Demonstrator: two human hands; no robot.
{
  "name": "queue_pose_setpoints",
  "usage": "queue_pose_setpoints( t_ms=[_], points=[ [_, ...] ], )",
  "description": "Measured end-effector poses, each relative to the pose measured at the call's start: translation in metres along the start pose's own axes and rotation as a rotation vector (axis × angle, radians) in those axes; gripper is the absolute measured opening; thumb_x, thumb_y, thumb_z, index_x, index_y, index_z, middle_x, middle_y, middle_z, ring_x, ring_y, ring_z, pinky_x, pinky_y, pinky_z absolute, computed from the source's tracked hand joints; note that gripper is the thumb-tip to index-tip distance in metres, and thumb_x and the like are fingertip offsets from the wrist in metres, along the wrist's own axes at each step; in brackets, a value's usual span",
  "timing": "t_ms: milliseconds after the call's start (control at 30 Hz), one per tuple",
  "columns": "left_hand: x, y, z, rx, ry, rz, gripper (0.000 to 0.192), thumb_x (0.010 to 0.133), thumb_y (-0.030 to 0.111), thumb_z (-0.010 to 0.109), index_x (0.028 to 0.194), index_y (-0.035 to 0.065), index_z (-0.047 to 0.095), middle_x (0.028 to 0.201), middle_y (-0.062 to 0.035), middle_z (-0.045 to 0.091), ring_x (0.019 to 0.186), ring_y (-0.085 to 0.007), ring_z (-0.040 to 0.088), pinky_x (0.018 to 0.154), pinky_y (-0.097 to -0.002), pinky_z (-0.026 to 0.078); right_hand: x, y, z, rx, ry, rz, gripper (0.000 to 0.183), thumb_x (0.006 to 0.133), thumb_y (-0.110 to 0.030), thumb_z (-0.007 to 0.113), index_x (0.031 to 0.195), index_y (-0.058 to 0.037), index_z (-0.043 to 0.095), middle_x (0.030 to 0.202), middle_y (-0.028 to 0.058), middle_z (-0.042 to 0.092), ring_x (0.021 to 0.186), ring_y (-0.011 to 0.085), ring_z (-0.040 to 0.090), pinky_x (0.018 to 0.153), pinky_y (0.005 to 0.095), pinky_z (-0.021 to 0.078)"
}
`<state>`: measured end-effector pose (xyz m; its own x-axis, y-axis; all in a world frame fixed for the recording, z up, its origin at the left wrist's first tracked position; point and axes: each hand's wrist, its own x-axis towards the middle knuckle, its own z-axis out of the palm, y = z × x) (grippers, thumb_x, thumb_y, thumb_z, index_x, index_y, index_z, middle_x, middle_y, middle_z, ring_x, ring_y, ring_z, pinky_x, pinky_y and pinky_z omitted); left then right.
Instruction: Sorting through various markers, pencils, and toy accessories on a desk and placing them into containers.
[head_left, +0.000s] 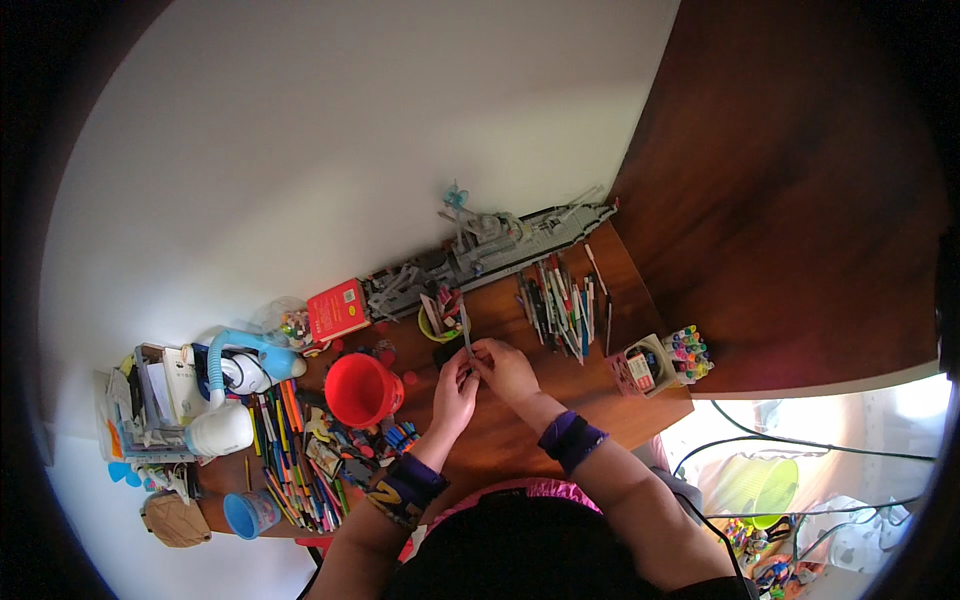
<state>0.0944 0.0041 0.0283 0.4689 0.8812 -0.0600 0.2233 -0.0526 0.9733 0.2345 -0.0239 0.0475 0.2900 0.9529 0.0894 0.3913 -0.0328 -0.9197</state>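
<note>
Both hands meet over the middle of the wooden desk (495, 435). Between them they hold a thin, pale pen-like stick (466, 330) pointing away from me. My left hand (454, 394) grips its near end, and the fingertips of my right hand (510, 371) pinch it just beside. Just beyond my fingers stands a small yellow-green cup (426, 328) with assorted small items in it. A dark object (444, 356) lies partly hidden by my left hand. To the right is a spread pile of pens (559, 307); to the left stands a red bucket (360, 390).
A grey brick-built warship (517, 244) lines the wall beside a red book (337, 309). Leftward are a blue-white desk lamp (221, 427), many colored pencils (292, 465) and a blue cup (251, 514). Markers (688, 354) and a box (641, 367) sit at the right edge.
</note>
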Motion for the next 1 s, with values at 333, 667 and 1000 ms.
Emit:
queue_pose_setpoints(
  t_ms=[333,667,1000],
  points=[
    [0.011,-0.006,-0.004,0.164,-0.093,-0.107,0.042,0.093,0.01,0.055,0.133,-0.0009,0.046,0.126,-0.0172,0.055,0.114,-0.0241,0.056,0.094,-0.0325,0.044,-0.002,0.018,-0.001,0.007,0.058,0.007,0.025,0.079,-0.003,0.068,0.103,-0.0016,0.063,0.092,0.0141,0.066,0.079,0.0269,0.067,0.071,0.0346,0.0539],
    [0.012,-0.008,-0.002,0.166,0.022,-0.049,0.039,0.093,0.008,0.056,0.131,0.0015,0.048,0.124,-0.0139,0.055,0.11,-0.0241,0.057,0.091,-0.0337,0.047,0.011,0.037,0.006,-0.037,0.054,0.045,0.023,0.08,-0.005,0.066,0.104,-0.0044,0.065,0.091,0.0139,0.066,0.081,0.0291,0.065,0.072,0.036,0.0527],
    [0.015,0.023,-0.011,-0.019,0.064,0.035,0.037,0.091,-0.003,0.052,0.127,0.0013,0.051,0.122,-0.0111,0.056,0.111,-0.0203,0.056,0.092,-0.0301,0.047,0.021,-0.027,-0.03,-0.051,0.124,-0.059,0.017,0.086,-0.016,0.064,0.098,-0.0038,0.066,0.086,0.0135,0.062,0.08,0.033,0.061,0.068,0.0417,0.0493]
  ],
)
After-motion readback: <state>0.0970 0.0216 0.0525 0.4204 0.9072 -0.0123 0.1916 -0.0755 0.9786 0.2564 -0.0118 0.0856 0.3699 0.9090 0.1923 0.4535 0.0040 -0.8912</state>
